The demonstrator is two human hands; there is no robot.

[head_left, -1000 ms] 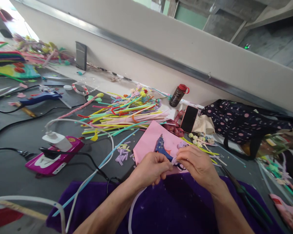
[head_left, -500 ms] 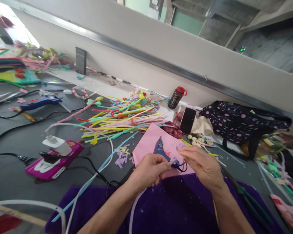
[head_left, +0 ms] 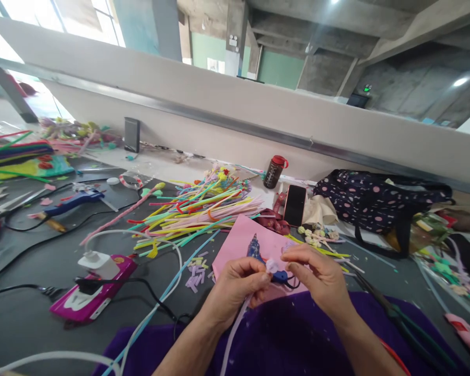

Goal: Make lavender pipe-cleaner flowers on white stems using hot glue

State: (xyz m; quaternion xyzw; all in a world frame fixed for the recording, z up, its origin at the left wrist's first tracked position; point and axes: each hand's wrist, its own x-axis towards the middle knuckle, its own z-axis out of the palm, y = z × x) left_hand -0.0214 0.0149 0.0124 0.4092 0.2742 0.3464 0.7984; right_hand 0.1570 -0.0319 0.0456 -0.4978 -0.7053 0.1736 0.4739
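My left hand (head_left: 241, 284) pinches a pale lilac pipe-cleaner stem just below the small fluffy lilac flower (head_left: 272, 265) at its top. From the fist the stem (head_left: 235, 329) hangs down over the purple cloth (head_left: 285, 334). Just right of the flower is my right hand (head_left: 319, 279), thumb and forefinger a little apart, with nothing visible between them. Behind both hands a blue glue gun (head_left: 254, 248) lies on a pink sheet (head_left: 229, 243), partly hidden by the flower and left hand. Another lilac piece (head_left: 288, 245) shows beyond the right fingertips.
Left of the sheet are cut lilac bits (head_left: 196, 277) and a magenta power strip (head_left: 80, 303) with cords. Bundled pipe cleaners (head_left: 203, 209), a phone (head_left: 295, 205), a bottle (head_left: 274, 172) and a bag (head_left: 368, 201) stand behind. Green-handled shears (head_left: 403, 318) lie at right.
The flower has turned upright and shows whiter, its stem now in sight below the left hand. My right fingers have opened slightly. The camera view has tilted upward.
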